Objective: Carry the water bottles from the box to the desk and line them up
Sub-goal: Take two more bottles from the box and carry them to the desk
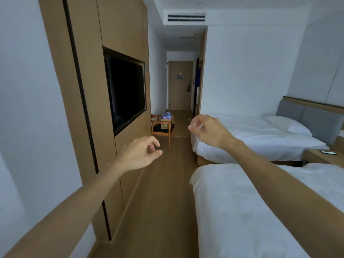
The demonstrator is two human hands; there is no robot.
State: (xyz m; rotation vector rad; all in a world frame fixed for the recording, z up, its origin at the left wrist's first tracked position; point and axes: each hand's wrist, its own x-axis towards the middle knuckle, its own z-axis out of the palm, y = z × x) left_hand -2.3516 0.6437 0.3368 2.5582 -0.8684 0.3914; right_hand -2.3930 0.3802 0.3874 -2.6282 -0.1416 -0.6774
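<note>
A cardboard box (pixel 166 123) with blue-wrapped water bottles (pixel 166 115) on top sits on a wooden chair (pixel 161 131) far down the room, by the left wall. My left hand (pixel 138 152) is stretched forward at mid-height, fingers loosely curled, holding nothing. My right hand (pixel 207 130) is raised a bit higher in front of the far bed, fingers also loosely curled and empty. Both hands are well short of the box. No desk is in view.
A wood wall panel with a dark TV (pixel 126 90) runs along the left. Two white beds (pixel 251 211) fill the right side, with a nightstand (pixel 320 155) between them. A wood-floor aisle (pixel 167 183) leads to the door (pixel 180 85) at the far end.
</note>
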